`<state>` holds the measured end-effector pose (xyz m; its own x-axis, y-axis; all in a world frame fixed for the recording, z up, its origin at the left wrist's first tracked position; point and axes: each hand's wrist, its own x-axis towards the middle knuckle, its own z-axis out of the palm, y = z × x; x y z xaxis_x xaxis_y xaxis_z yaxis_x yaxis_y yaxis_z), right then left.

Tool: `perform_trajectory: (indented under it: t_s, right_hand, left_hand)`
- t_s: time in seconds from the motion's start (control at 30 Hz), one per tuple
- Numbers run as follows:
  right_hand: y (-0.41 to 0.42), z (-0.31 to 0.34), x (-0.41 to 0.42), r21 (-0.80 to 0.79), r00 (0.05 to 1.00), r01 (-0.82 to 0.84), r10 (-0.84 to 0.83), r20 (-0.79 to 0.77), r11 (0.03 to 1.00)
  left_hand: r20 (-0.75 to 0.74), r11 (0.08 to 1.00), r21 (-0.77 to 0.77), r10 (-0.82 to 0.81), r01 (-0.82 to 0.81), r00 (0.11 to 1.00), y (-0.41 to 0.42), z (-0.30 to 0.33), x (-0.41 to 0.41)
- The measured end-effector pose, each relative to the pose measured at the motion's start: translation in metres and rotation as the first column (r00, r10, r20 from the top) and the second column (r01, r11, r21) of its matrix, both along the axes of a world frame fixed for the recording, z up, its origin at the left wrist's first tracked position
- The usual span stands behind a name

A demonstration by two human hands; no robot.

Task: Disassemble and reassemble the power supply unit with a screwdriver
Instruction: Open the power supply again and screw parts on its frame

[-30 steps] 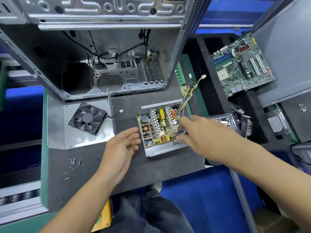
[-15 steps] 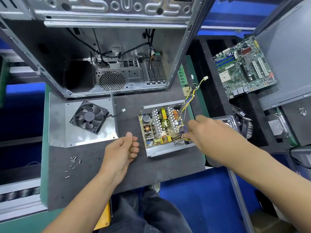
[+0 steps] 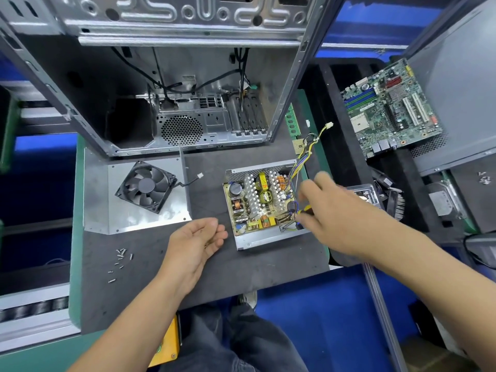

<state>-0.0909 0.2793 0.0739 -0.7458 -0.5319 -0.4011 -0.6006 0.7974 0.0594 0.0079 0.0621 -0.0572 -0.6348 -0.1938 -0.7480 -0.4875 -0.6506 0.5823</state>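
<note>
1. Power supply unit [image 3: 261, 208]: open sheet-metal tray, rectangular, cover off, lying flat on the worktop [image 3: 150, 264] just ahead of the person. Inside: tan circuit board, rows of finned silver heatsinks, copper-wound coils, yellow transformers, a dark cylindrical capacitor.
2. Wire bundle [image 3: 308, 149]: yellow, blue and black leads rising from the unit's far right corner, ending in a small white plug.
3. Right hand [image 3: 331, 213]: over the unit's right edge, fingers curled round a screwdriver [image 3: 306, 209] with a yellow-and-black handle; this grip is clamped on the tool. Hand slightly blurred; the tip cannot be made out.
4. Left hand [image 3: 197, 238]: palm turned up, just left of the unit, fingers loosely curled; this grip is relaxed, with a tiny dark speck on the palm, too small to identify.
5. Fan [image 3: 146, 186]: black plastic, square frame, curved blades, lying on a flat bare-metal cover plate [image 3: 128, 218] left of the unit.
6. Screws [image 3: 119, 260]: small, silvery, scattered loose on the dark matte worktop near its left edge.
7. Computer case [image 3: 171, 84]: grey steel shell, open, perforated round vent, behind the unit.
8. Motherboard [image 3: 389, 108]: green, densely populated, tilted, well apart at right.
</note>
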Motion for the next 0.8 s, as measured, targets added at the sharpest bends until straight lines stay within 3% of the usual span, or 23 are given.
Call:
perform_trajectory:
  t_s: [0.07, 0.23, 0.37, 0.57, 0.7, 0.8]
  right_hand:
    - [0.001, -0.001, -0.001, -0.037, 0.998, 0.016, -0.014, 0.069, 0.999]
    - [-0.009, -0.003, 0.013, 0.148, 0.986, 0.034, -0.009, -0.165, 0.988]
    - [-0.007, 0.001, 0.012, 0.016, 0.999, -0.036, 0.035, 0.039, 0.999]
    - [-0.005, -0.004, 0.006, 0.25, 0.998, -0.022, 0.035, -0.048, 0.968]
    - [0.003, 0.003, 0.005, 0.038, 0.985, 0.125, -0.128, 0.113, 0.991]
    - [-0.001, 0.002, 0.007, 0.127, 1.0, 0.021, -0.019, -0.021, 0.992]
  left_hand:
    - [-0.004, 1.0, -0.009, -0.007, 0.007, 1.0, -0.001, -0.002, 0.001]
    - [-0.019, 1.0, 0.012, -0.021, 0.021, 1.0, -0.001, -0.005, 0.002]
    - [-0.033, 0.999, 0.031, -0.009, 0.01, 0.999, -0.001, -0.005, 0.002]
    - [-0.039, 0.998, 0.061, 0.024, -0.022, 0.999, -0.002, -0.008, 0.002]
    - [-0.037, 0.996, 0.081, 0.043, -0.04, 0.998, -0.002, -0.009, 0.002]
    - [-0.031, 0.996, 0.082, 0.042, -0.039, 0.999, 0.0, -0.009, 0.002]
